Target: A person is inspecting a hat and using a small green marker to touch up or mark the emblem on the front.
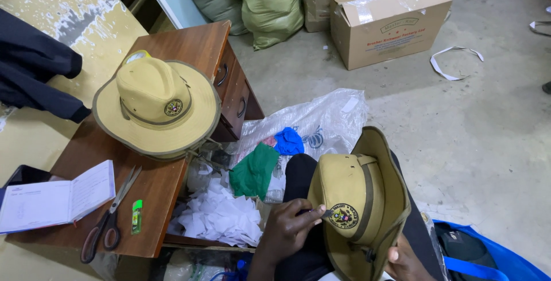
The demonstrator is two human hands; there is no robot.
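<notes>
In the head view, a khaki wide-brimmed cloth hat (359, 200) is held on the person's lap, crown turned towards the camera, with a round embroidered badge (343, 216) lying on its crown band. The left hand (290, 229) is closed in a pinch at the badge's left edge, fingertips touching it; whether something thin is held between them cannot be told. The right hand (404, 261) grips the hat's lower brim from beneath, fingers largely hidden. The step is judged to be work on the badge, best done with the crown kept taut and the pinch held close to the badge edge. Left of the hat, a brown wooden desk (155, 189) bears a stack of matching khaki hats (156, 106), black-handled scissors (109, 215), a small green lighter (136, 216) and an open white booklet (54, 200).
</notes>
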